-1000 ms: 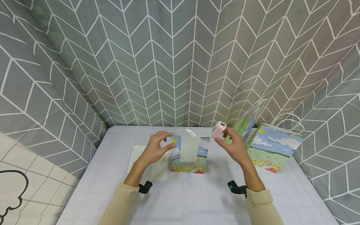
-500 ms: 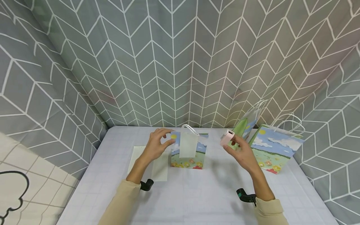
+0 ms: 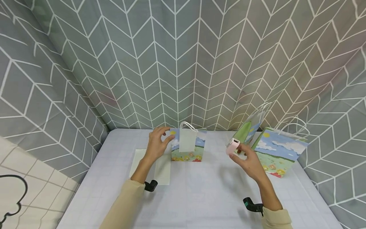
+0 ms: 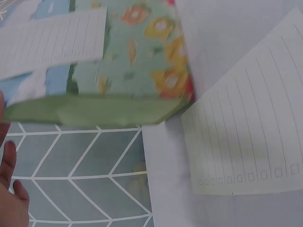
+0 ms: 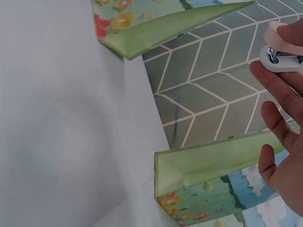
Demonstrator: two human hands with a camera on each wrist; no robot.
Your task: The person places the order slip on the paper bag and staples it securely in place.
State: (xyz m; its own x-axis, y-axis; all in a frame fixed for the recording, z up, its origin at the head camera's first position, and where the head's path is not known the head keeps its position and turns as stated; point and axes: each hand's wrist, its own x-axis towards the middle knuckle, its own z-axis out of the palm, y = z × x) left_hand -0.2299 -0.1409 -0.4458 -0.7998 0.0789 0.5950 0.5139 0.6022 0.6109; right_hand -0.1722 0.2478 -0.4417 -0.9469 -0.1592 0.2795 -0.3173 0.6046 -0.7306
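Observation:
My left hand (image 3: 157,143) pinches the upper left edge of a small paper gift bag (image 3: 187,156) printed with sky, meadow and flowers. White handles (image 3: 187,125) rise from its top. A lined white paper slip (image 3: 187,141) hangs flat against its front, starting at the top edge. Between thumb and fingers my right hand (image 3: 251,162) holds a small pink and white stapler (image 3: 232,146), raised above the table to the right of the bag. In the right wrist view the stapler (image 5: 279,49) shows its metal front, and the lower fingers are loosely spread.
Lined paper sheets (image 3: 163,170) lie on the white-covered table (image 3: 194,200), left of the small bag. Two more printed gift bags (image 3: 278,149) (image 3: 250,125) stand at the right, close beyond my right hand. A patterned grey curtain (image 3: 183,63) backs the table.
The small gift bag has moved away from me and slightly left with my left hand. My right hand has drawn right and nearer to me, still holding the stapler.

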